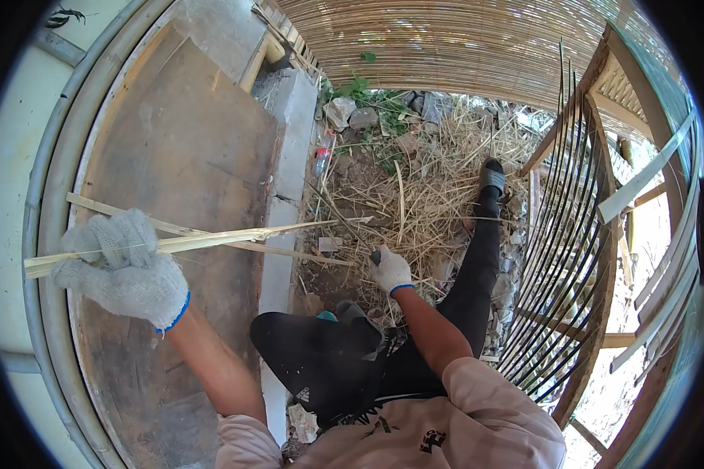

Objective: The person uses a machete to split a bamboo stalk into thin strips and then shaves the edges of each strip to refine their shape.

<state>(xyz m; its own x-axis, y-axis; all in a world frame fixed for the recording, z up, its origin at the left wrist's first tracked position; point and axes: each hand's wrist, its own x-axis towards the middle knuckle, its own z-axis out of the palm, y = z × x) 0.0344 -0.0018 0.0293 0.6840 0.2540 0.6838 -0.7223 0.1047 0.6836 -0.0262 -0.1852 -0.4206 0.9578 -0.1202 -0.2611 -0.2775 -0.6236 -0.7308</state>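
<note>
My left hand (pixel 125 270), in a knitted work glove with a blue cuff, is closed around a pale split bamboo strip (pixel 211 240). The strip runs rightward past the board, and its thin, frayed end reaches over the ground. Below it, a second bamboo strip (pixel 289 253) slants across the board. My right hand (pixel 391 270), gloved the same way, is wrapped around the dark handle of a knife (pixel 338 211). Its narrow blade points up and to the left, near the thin end of the held strip. Where blade and strip meet, contact is hard to make out.
A brown board (pixel 180 141) lies to the left, edged by a concrete ledge (pixel 293 133). Straw and shavings (pixel 430 187) cover the ground, with stones (pixel 340 112) farther off. To the right stands a wooden rack (pixel 602 258) with dark rods; a bamboo blind (pixel 430 47) hangs behind.
</note>
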